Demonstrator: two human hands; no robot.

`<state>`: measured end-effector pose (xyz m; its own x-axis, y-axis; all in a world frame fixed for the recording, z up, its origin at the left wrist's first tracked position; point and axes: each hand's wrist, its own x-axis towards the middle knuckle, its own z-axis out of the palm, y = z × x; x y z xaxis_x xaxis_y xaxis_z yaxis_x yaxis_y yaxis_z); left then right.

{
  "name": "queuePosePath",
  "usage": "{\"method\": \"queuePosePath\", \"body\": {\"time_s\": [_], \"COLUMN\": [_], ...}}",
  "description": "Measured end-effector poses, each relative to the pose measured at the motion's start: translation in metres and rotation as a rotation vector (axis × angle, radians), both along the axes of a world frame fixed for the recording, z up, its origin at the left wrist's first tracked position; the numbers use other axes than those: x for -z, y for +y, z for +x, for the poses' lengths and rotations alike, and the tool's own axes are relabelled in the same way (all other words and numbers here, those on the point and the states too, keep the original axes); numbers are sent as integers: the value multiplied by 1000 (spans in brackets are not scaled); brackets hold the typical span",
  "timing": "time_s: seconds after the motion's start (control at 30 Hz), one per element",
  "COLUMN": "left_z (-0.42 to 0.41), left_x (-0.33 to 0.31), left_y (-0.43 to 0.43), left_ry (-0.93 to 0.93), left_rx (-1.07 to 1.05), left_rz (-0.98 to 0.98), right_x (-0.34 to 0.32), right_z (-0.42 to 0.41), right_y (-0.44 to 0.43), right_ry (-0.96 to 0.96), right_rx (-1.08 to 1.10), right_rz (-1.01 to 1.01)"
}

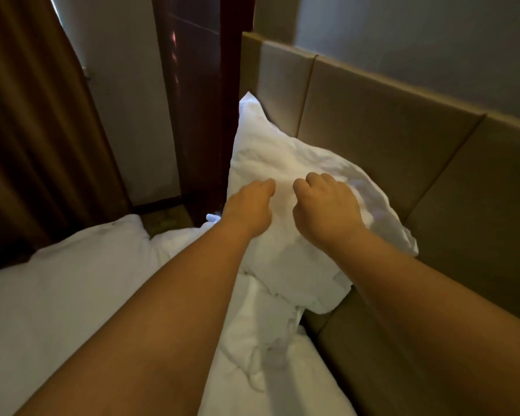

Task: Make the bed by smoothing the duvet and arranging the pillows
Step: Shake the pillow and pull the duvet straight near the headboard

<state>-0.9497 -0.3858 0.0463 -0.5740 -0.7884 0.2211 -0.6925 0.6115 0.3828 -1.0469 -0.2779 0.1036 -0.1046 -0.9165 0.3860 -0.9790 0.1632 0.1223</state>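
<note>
The white, rumpled duvet [72, 295] covers the bed across the lower left and runs up toward the head end, where it bunches into folds beneath the pillow. Its far left corner lies near a strip of patterned carpet [165, 220].

The tan padded headboard [373, 139], made of upholstered panels with visible seams, rises along the right side. A matching padded ledge sits at its foot, just beside the mattress edge.

A brown pleated curtain [33, 130] hangs at the left. A dark reddish wooden post [195, 100] stands between the pale wall and the headboard.

The white, creased pillow in a cotton-like case [270, 151] stands tilted on one long edge, its upper corner pointing up, and it leans against the headboard. Its lower edge rests on the bunched duvet.

Both bare forearms reach forward from the lower edge of the view. The left hand [249, 205] lies on the pillow's face with fingers curled down into the fabric; whether it pinches cloth cannot be told. The right hand [324, 205] sits just beside it, knuckles up and fingers bent under against the case; its hold likewise cannot be made out. The two hands are near each other but apart.

No brand, label or legible writing shows on any item.
</note>
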Motion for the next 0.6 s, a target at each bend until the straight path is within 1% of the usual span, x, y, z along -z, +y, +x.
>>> {"method": "queuePosePath", "body": {"time_s": [0.1,0.17,0.27,0.37,0.43,0.53,0.6], "left_z": [30,48,75,97,106,112,113], "left_x": [38,75,141,208,254,317,346], "left_y": [27,50,84,105,113,115,108], "left_ry": [-66,-84,-135,-198,-168,-118,-90], "left_rx": [-76,-138,-191,-265,-349,-509,-561], "left_rz": [115,223,382,508,598,762,855], "right_x": [42,83,148,215,261,323,356], "right_z": [19,30,43,56,63,71,73], "right_y": [25,46,74,91,98,104,99], "right_ry": [-17,-95,-155,-207,-270,-423,-550], "right_rx": [-43,-37,-15,53,135,276,355], "right_rz": [18,176,416,560,643,772,816]}}
